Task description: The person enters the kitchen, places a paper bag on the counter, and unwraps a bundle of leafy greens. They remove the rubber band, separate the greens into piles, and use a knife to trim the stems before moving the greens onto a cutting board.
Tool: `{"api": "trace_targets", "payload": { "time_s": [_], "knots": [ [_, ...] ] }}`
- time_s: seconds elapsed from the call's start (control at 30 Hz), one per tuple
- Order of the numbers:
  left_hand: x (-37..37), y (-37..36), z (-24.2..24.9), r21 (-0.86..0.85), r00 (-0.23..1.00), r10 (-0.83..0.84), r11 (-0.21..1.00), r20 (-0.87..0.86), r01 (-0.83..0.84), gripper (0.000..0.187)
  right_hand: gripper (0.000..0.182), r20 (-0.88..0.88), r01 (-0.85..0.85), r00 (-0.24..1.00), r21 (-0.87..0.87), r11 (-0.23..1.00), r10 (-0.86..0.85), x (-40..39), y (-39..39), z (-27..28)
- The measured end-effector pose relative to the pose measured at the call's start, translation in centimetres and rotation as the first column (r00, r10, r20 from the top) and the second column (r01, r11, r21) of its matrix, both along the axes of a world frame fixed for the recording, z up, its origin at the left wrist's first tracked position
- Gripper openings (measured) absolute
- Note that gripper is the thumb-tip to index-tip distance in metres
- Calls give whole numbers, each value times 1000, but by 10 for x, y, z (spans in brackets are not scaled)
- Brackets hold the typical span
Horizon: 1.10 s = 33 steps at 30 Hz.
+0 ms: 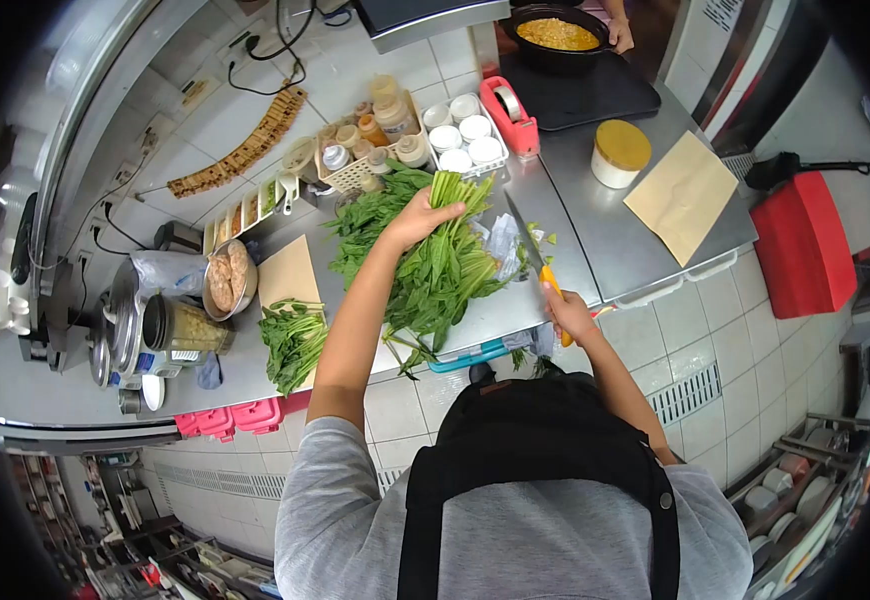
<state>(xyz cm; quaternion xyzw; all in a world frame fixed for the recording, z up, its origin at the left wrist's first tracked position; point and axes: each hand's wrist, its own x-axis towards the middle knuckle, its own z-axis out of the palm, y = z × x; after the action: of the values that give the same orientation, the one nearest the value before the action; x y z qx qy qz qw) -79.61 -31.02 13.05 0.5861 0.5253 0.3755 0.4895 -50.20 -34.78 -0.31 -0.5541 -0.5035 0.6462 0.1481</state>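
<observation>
My left hand [418, 220] is closed around the stems of a bunch of leafy greens [440, 275] on the steel counter. The stem ends stick out past my fingers toward the back, and loose leaves spread to both sides. My right hand [571, 314] grips the orange handle of a knife [525, 230]. Its blade points away from me, over the counter just right of the greens. Between blade and greens lies a crumpled pale plastic bag or wrap [502, 243]. Small green trimmings [547, 238] are scattered beside the blade.
A smaller bunch of greens [293, 345] lies on brown paper at the left, near a bowl of raw meat [228, 280]. Squeeze bottles [392, 112], white jars [474, 128] and a red tape dispenser [512, 118] line the back. Another person's hand [620, 35] touches a black pot [557, 60].
</observation>
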Motion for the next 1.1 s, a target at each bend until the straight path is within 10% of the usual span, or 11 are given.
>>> {"api": "trace_targets", "payload": {
  "time_s": [0.27, 0.47, 0.73, 1.1],
  "knots": [
    [-3, 10, -17, -1, 993, 48, 999, 104, -48, 32, 24, -451, 265, 868, 62, 962, -210, -73, -3, 44],
    [19, 25, -45, 16, 990, -130, 991, 51, 129, 34, 30, -781, 400, 417, -303, 865, -466, -118, 18, 70],
    [38, 32, -53, -94, 828, -273, 961, -490, 261, 62, 19, -679, 417, 383, -479, 773, -627, -117, 21, 44],
    [35, 23, -90, -129, 932, -204, 977, -299, 172, 70, 18, -624, 507, 509, -340, 792, -593, -90, 38, 25]
  ]
}}
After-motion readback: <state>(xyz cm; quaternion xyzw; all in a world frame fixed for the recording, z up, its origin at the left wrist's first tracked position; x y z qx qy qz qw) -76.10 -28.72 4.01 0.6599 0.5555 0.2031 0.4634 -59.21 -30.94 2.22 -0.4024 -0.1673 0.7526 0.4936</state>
